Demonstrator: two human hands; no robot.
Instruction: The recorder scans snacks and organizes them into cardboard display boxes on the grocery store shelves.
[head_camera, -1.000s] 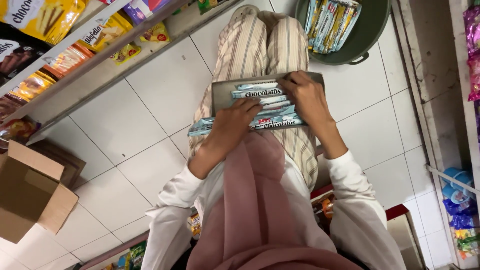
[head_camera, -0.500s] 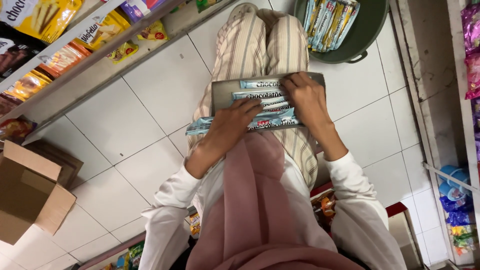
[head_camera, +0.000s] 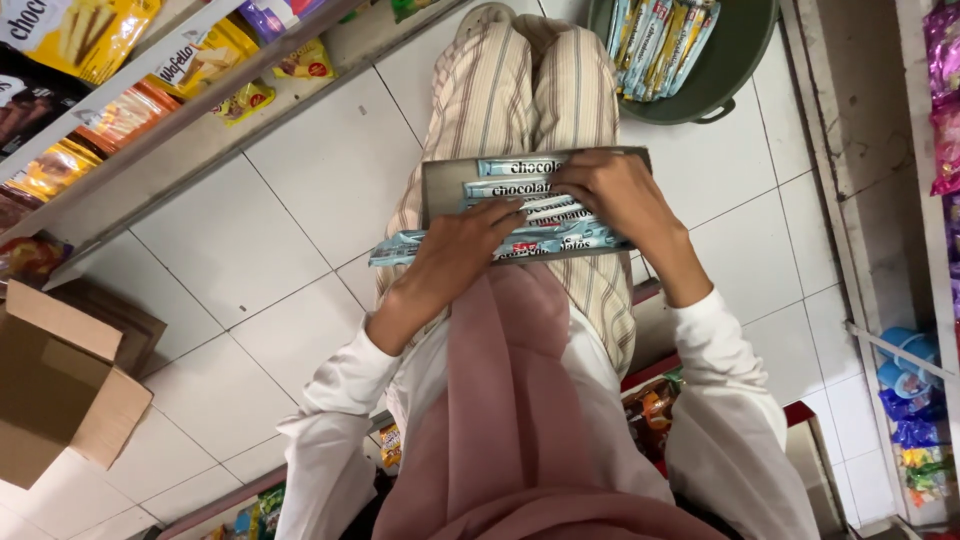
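A shallow grey cardboard tray (head_camera: 440, 190) was held flat above the striped trousers (head_camera: 520, 90), and pale blue wafer-stick packets (head_camera: 520, 188) were laid in it in a stack, lengthwise from left to right. The left hand (head_camera: 462, 250) was pressed palm down on the near packets, its fingers spread flat rather than closed around anything; the lowest packet (head_camera: 395, 247) stuck out past the tray's left edge, just beside that hand. The right hand (head_camera: 612, 195) was curled over the right end of the tray, with its fingers bent onto the packet ends; whether the tray wall itself was gripped could not be told. A green basin (head_camera: 735, 70) with more long packets stood on the white floor tiles (head_camera: 250, 250) beyond the knees. An open cardboard box (head_camera: 60, 390) lay well apart on the left, below a shelf of snack bags (head_camera: 150, 90).
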